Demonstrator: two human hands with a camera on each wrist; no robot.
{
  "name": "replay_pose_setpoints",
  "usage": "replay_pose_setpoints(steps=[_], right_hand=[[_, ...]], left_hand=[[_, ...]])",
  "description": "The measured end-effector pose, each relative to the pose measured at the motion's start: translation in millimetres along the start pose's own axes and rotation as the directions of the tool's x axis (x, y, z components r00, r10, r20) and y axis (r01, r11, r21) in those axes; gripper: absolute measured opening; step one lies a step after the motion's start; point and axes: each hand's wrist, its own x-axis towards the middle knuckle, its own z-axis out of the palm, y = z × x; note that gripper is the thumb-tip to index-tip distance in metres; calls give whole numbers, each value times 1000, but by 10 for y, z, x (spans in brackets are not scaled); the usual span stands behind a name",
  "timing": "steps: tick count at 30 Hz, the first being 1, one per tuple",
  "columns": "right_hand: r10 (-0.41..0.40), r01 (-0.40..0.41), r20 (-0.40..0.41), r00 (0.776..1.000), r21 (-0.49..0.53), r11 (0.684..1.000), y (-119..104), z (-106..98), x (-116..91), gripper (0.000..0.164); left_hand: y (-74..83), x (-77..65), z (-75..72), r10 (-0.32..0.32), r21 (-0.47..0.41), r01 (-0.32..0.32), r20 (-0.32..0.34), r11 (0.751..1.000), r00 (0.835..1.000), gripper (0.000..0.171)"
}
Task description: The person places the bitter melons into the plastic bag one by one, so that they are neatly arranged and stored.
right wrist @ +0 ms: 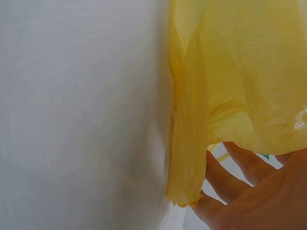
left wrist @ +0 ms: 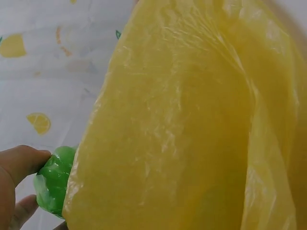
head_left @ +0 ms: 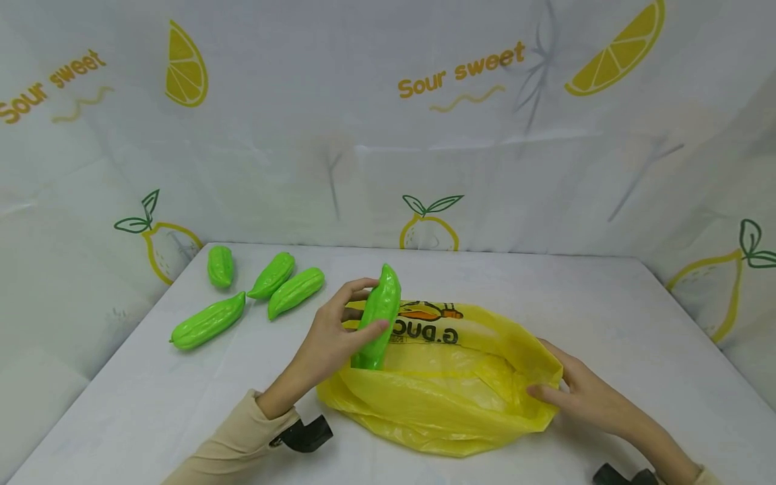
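My left hand (head_left: pixel 336 327) grips a glossy, ridged green bitter gourd (head_left: pixel 380 306) between thumb and fingers. It stands nearly upright, its lower end inside the open mouth of a yellow plastic bag (head_left: pixel 424 411) printed "G.DUC". In the left wrist view, the lumpy gourd (left wrist: pixel 55 179) shows beside the yellow film, which covers much of the picture. On the bag's right side, my right hand (head_left: pixel 591 391) holds the rim, thumb inside and fingers behind. The right wrist view has the fingers of this hand (right wrist: pixel 259 191) spread against the bag (right wrist: pixel 189 143).
Several more bitter gourds lie at the table's left: one near the back edge (head_left: pixel 220 266), two side by side (head_left: pixel 297 292) and a longer one (head_left: pixel 209 322) in front. A white cloth backdrop (head_left: pixel 273 155) printed with lemons rises behind the white table (head_left: pixel 151 417).
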Motion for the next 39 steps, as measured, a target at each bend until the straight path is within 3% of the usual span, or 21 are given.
replay_pose_setpoints(steps=[13,20,30,39], right_hand=[[11,-11,3,1000,-36,999,2,2,8,65],[17,-17,15,1000,-20,1000,2,-2,10,64],[12,-11,9,1000,-15,1000,7,5,11,63],[5,-5,2,1000,-21,1000,8,4,8,62]], left_hand=[[-7,-34,143,51,7,-53,113,999,992,56],[-37,-60,199,124,91,-137,133,986,983,47],[-67,-75,212,60,174,-85,143,981,988,46],[-106,-73,251,120,273,-151,127,950,985,45]])
